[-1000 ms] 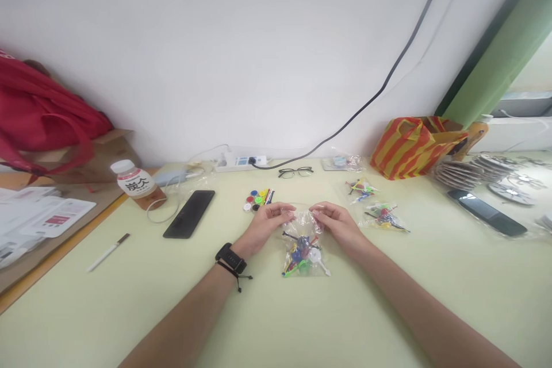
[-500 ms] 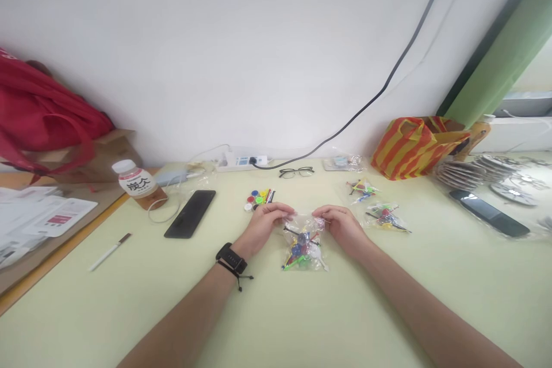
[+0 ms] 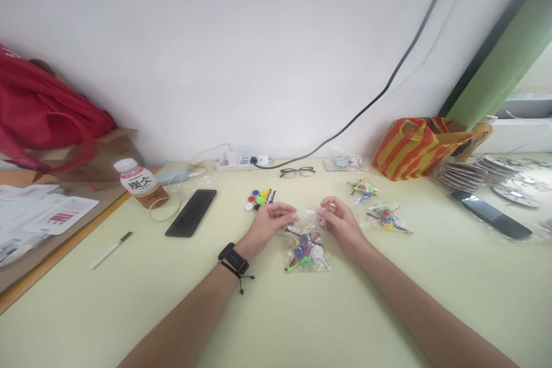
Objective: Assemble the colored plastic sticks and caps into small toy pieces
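Note:
A small clear plastic bag (image 3: 307, 246) full of coloured plastic pieces lies on the pale green table (image 3: 276, 310) in front of me. My left hand (image 3: 268, 223), with a black watch on its wrist, pinches the bag's top left corner. My right hand (image 3: 338, 222) pinches the top right corner. Both hands have their fingers curled, palms partly turned up. A loose pile of coloured round pieces and sticks (image 3: 257, 199) lies just beyond my left hand.
Two more filled bags (image 3: 361, 189) (image 3: 385, 217) lie to the right. A black phone (image 3: 191, 213), a drink bottle (image 3: 138, 183), a pen (image 3: 110, 250), glasses (image 3: 295, 172) and a power strip (image 3: 242, 161) sit further back. A striped orange bag (image 3: 414, 147) stands at the right.
Both hands have rolled outward, palms turning up, while still gripping the bag's top corners. The bag has stayed in about the same place.

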Available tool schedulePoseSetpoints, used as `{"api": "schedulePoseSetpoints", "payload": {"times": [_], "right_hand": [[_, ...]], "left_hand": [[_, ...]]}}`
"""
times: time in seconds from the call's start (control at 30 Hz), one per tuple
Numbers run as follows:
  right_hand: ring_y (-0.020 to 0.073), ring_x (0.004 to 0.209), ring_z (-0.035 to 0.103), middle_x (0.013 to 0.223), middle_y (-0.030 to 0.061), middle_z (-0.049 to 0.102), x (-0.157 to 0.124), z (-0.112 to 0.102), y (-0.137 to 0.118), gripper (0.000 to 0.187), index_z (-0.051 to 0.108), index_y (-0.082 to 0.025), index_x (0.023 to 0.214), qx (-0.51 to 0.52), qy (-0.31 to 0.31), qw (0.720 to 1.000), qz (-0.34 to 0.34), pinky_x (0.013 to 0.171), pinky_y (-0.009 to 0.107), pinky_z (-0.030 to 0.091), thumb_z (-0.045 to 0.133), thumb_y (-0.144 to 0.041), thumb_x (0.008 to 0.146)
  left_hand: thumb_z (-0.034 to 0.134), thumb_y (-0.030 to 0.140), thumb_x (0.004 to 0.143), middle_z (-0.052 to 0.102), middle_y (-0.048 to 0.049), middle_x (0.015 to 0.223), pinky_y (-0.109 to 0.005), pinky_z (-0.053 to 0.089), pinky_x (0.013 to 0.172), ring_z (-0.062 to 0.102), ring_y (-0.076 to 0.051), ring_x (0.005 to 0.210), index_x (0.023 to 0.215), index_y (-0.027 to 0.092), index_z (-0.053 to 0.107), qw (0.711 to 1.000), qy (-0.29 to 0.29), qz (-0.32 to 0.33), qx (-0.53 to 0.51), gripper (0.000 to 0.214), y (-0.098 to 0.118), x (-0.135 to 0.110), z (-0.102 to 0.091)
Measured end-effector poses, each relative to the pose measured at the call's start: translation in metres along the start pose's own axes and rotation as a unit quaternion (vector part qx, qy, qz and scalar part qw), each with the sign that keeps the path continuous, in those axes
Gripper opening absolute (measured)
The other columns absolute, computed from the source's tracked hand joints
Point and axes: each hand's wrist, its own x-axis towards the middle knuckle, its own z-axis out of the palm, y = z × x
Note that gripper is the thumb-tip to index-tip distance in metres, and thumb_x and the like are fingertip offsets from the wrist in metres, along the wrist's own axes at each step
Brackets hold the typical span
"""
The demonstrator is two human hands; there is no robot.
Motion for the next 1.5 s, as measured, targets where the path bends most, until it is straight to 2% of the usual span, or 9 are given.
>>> {"api": "schedulePoseSetpoints", "payload": {"times": [0.07,0.23,0.47,0.63,0.73,0.83,0.97,1.23,1.5], "right_hand": [[0.0159,0.065,0.050,0.072,-0.0012,0.061,-0.001,0.002,-0.003,0.039,0.069,-0.024,0.094,-0.021,-0.014,1.000,0.019,0.063,0.029,0.039,0.084,-0.053,0.073],[0.0159,0.065,0.051,0.070,0.0009,0.064,-0.004,0.005,-0.011,0.040,0.073,-0.020,0.082,-0.093,-0.048,0.994,0.027,0.063,0.030,0.038,0.082,-0.058,0.073],[0.0152,0.064,0.052,0.068,-0.0003,0.063,-0.005,0.007,-0.011,0.032,0.073,-0.020,0.078,-0.081,-0.046,0.995,0.034,0.064,0.030,0.037,0.083,-0.049,0.073],[0.0148,0.063,0.048,0.064,-0.0009,0.059,-0.004,0.003,-0.008,0.027,0.071,-0.020,0.072,-0.067,-0.025,0.997,0.024,0.063,0.029,0.034,0.082,-0.044,0.074],[0.0152,0.063,0.047,0.063,-0.0004,0.059,-0.003,0.001,-0.008,0.027,0.071,-0.020,0.068,-0.051,-0.039,0.998,0.025,0.063,0.030,0.034,0.082,-0.044,0.073],[0.0169,0.068,0.051,0.069,0.0027,0.063,-0.004,0.002,-0.011,0.034,0.073,-0.019,0.071,-0.048,-0.075,0.995,0.039,0.066,0.031,0.036,0.078,-0.052,0.078],[0.0179,0.070,0.053,0.073,0.0029,0.066,-0.007,0.005,-0.014,0.040,0.074,-0.019,0.075,-0.110,-0.096,0.988,0.041,0.068,0.031,0.038,0.075,-0.059,0.080],[0.0147,0.063,0.050,0.066,0.0002,0.064,-0.005,0.006,-0.012,0.038,0.073,-0.019,0.073,-0.110,-0.078,0.990,0.031,0.063,0.029,0.036,0.081,-0.056,0.076],[0.0169,0.067,0.056,0.071,0.0020,0.068,-0.014,0.020,-0.020,0.035,0.077,-0.019,0.077,-0.147,-0.098,0.984,0.037,0.066,0.030,0.042,0.080,-0.054,0.077]], "left_hand": [[0.089,0.036,0.073,0.079,-0.0106,0.093,-0.029,0.055,0.078,0.072,-0.019,0.083,0.099,0.014,0.077,1.000,-0.009,0.000,-0.007,0.036,0.001,-0.001,0.000],[0.089,0.036,0.073,0.076,-0.0071,0.085,-0.026,0.053,0.074,0.070,-0.018,0.080,0.100,0.015,0.077,0.999,-0.027,0.014,0.012,0.036,0.007,-0.004,0.002],[0.085,0.040,0.078,0.077,-0.0084,0.087,-0.026,0.052,0.073,0.067,-0.017,0.077,0.091,0.014,0.080,0.998,-0.036,0.029,0.045,0.029,0.003,-0.003,0.003],[0.085,0.041,0.079,0.077,-0.0092,0.083,-0.027,0.053,0.072,0.069,-0.018,0.077,0.089,0.013,0.081,0.999,-0.020,0.012,0.040,0.030,0.002,-0.002,0.001],[0.086,0.040,0.078,0.078,-0.0098,0.083,-0.027,0.054,0.073,0.071,-0.019,0.078,0.090,0.013,0.081,0.999,-0.035,0.005,0.030,0.030,0.003,-0.003,0.001],[0.085,0.039,0.079,0.078,-0.0097,0.082,-0.027,0.053,0.072,0.070,-0.018,0.076,0.090,0.013,0.081,0.998,-0.051,0.012,0.034,0.029,0.004,-0.003,0.001],[0.085,0.040,0.079,0.078,-0.0100,0.082,-0.028,0.054,0.072,0.070,-0.019,0.076,0.090,0.013,0.081,0.997,-0.058,0.020,0.040,0.029,0.005,-0.004,0.001],[0.086,0.038,0.076,0.078,-0.0092,0.081,-0.027,0.053,0.070,0.069,-0.018,0.073,0.086,0.014,0.081,0.998,-0.022,0.026,0.051,0.026,0.006,-0.004,0.004],[0.085,0.039,0.076,0.077,-0.0088,0.078,-0.027,0.051,0.068,0.068,-0.019,0.072,0.081,0.014,0.082,0.995,-0.040,0.045,0.078,0.025,0.012,-0.009,0.012]]}}
